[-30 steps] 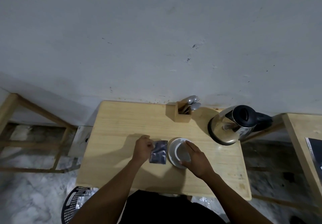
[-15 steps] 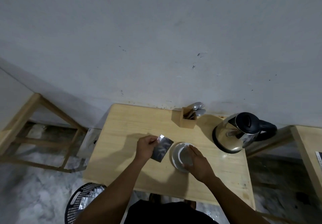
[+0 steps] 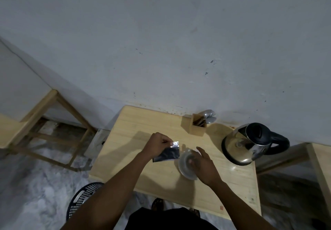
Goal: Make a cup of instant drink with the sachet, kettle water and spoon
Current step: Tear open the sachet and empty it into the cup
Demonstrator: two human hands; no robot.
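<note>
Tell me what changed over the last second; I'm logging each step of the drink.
The left hand lifted the sachet off the table, pinching its top edge. The right hand opened and eased off the cup. Cup, kettle and spoon holder stayed put.

Looks like a bare room rigged as a makeshift drinks corner, not a fitted kitchen. Small plain wooden table (image 3: 136, 133) pushed against a scuffed grey wall (image 3: 161, 42). Steel electric kettle (image 3: 249, 144) at 2 o'clock, wooden cutlery holder (image 3: 194, 127) with spoons at 1 o'clock. Marbled stone floor (image 3: 35, 194), perforated plastic basket (image 3: 84, 195) at 7 o'clock, bare wooden frame (image 3: 53, 122) at 9 o'clock.
</note>
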